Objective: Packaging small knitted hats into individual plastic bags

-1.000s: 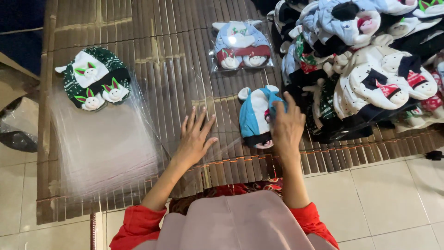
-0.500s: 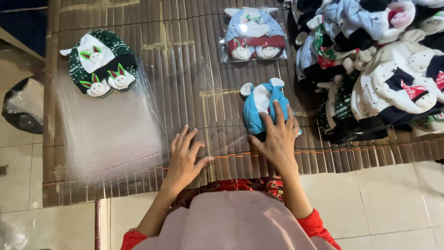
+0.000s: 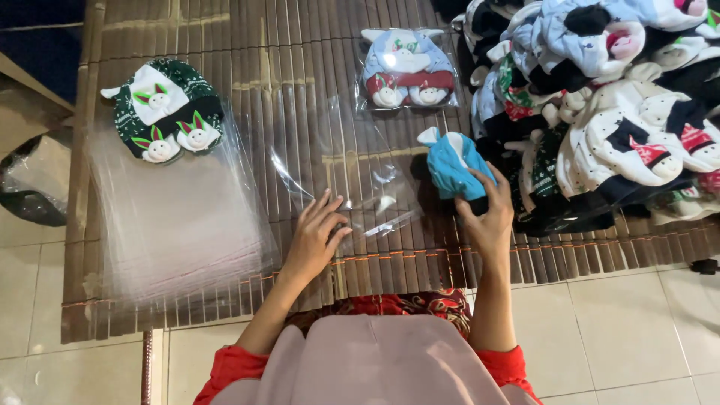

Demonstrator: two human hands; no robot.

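Blue hat point(image 3: 454, 166), gripped in the right hand point(image 3: 487, 217), slides best if the open left hand point(image 3: 315, 240) pins the clear bag point(image 3: 352, 176) flat.

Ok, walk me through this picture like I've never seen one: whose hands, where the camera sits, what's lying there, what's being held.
There is no machine here, only a person's two bare hands. The single camera is worn on the person's head and looks straight down. The surface is a brown slatted bamboo mat on a tiled floor. The right hand grips a folded bright blue knitted baby hat. The left hand rests flat on a loose clear plastic bag. To the left lies a stack of clear plastic bags with a dark green hat-and-bootie set on top. Further up sits a bagged pale blue set. On the right is a heap of unpacked knitted sets.
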